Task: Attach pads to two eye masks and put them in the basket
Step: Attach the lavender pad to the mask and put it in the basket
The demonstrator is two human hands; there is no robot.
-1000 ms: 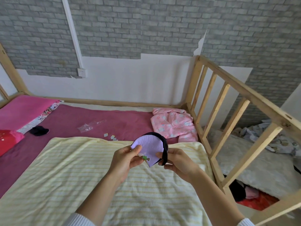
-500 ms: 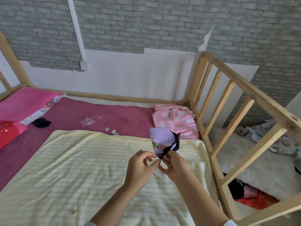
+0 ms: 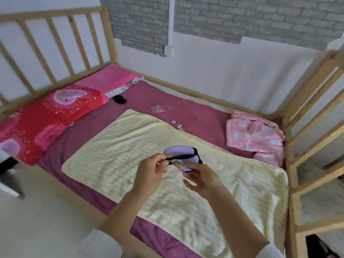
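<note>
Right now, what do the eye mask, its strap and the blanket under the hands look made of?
Eye mask: soft matte lilac fabric with dark edging; it bends in the hands.
Strap: thin dark band, pulled taut, probably elastic.
Blanket: pale yellow, ribbed and fuzzy, likely fleece or terry.

Left hand (image 3: 150,173), right hand (image 3: 202,180), purple eye mask (image 3: 178,152)
</note>
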